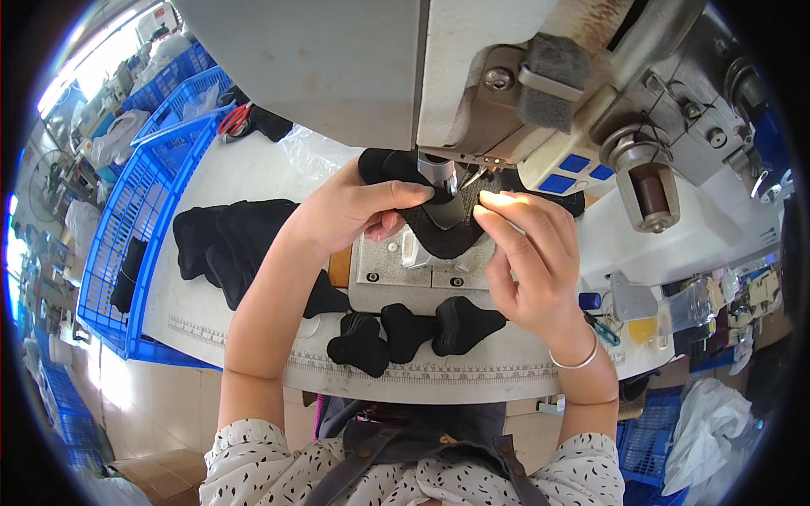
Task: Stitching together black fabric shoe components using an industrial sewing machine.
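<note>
A black fabric piece (445, 243) with a curved edge lies under the needle area of the sewing machine (498, 118), around a metal post (439, 169). My left hand (359, 207) grips its left side, thumb on top and fingers curled below. At its right side my right hand (533, 257) is closed, with bent fingertips against the cloth beside the needle area; what lies under them is partly hidden. Close to the table's front edge sit several small black fabric pieces (409, 331). Larger black pieces (228, 240) are stacked left of my left forearm, which partly covers them.
A blue plastic crate (156, 228) stands at the table's left edge. Red-handled scissors (234, 122) lie at the back left. A brown thread bobbin (650, 190) sits on the machine's right side. A ruler strip (506, 371) runs along the table's front edge.
</note>
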### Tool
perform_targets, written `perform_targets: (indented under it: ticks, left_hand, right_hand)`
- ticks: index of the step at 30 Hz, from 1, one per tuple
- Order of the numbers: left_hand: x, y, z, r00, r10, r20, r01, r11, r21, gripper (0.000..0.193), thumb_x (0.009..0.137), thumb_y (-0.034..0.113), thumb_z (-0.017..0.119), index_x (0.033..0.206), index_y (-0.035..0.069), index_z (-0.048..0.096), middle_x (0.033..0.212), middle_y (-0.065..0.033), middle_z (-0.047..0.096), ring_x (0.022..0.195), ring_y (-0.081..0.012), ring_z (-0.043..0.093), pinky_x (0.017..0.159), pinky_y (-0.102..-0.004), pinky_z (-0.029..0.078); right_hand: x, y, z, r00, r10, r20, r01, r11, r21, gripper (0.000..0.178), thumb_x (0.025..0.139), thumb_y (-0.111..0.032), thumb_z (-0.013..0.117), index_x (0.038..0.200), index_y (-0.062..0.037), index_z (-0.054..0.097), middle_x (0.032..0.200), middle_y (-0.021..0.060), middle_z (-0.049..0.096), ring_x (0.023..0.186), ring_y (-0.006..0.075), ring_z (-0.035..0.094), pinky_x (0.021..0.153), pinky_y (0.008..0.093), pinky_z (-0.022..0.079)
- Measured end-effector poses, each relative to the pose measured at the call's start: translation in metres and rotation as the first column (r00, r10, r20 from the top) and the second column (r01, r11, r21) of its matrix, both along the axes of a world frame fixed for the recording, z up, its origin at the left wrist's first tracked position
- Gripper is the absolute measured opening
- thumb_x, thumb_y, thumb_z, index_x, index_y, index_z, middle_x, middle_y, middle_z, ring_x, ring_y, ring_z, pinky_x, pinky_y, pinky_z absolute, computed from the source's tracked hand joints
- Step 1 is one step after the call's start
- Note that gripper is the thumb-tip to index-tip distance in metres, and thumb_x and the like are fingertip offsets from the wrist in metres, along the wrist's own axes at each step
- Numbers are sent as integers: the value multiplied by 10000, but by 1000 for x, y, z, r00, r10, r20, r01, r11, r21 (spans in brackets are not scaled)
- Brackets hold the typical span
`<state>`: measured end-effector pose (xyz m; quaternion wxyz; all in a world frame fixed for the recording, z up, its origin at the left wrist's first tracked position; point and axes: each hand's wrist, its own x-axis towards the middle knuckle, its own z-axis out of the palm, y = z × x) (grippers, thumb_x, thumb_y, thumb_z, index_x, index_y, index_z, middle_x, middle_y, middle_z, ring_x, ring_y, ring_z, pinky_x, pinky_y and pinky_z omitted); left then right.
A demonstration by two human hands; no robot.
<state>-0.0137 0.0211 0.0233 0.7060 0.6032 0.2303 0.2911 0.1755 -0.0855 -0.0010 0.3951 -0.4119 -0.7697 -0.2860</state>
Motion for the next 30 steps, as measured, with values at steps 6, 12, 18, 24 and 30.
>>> perform_targets:
  ticks: [6, 12, 18, 24, 30]
  left_hand:
    - [0, 11, -1, 996, -83, 13, 83, 995, -59, 108, 764, 101, 596, 794, -1, 575, 478, 8, 401, 395, -74, 352, 383, -216, 243]
    - [3, 21, -2, 991, -131, 23, 133, 989, -72, 113, 772, 110, 598, 766, 0, 573, 476, 5, 410, 394, -81, 370, 377, -219, 250]
    - [3, 35, -6, 987, -163, 2, 162, 983, -86, 167, 774, 85, 555, 883, -38, 584, 485, -11, 396, 399, -94, 359, 373, -221, 260]
    - [6, 38, -7, 961, -247, 122, 257, 963, -80, 178, 761, 83, 590, 884, -46, 598, 487, -4, 409, 385, -76, 374, 363, -205, 255]
    - [7, 34, -8, 964, -230, 132, 238, 970, -46, 208, 766, 75, 580, 925, -56, 599, 492, -4, 412, 385, -79, 376, 365, -207, 257]
  right_hand:
    - [-2, 0, 0, 1000, -19, -5, 19, 1000, 15, 376, 587, 10, 570, 960, -12, 611, 1008, 77, 581, 811, 233, 559, 686, 350, 410]
    - [-5, 0, 2, 998, -51, 23, 50, 999, 21, 369, 599, 10, 570, 966, 4, 603, 1002, 82, 582, 817, 225, 570, 663, 328, 414]
    - [-11, 1, 2, 997, -66, 29, 65, 997, 30, 390, 593, 14, 567, 983, 5, 593, 999, 85, 581, 855, 230, 581, 641, 318, 421]
    - [-10, 5, -1, 991, -130, 37, 129, 991, 38, 410, 588, 11, 557, 996, -9, 590, 990, 80, 579, 857, 237, 583, 597, 296, 419]
    - [-9, 2, 1, 991, -130, 10, 130, 991, -12, 426, 584, 8, 555, 1009, -21, 588, 984, 78, 579, 715, 201, 575, 525, 292, 402]
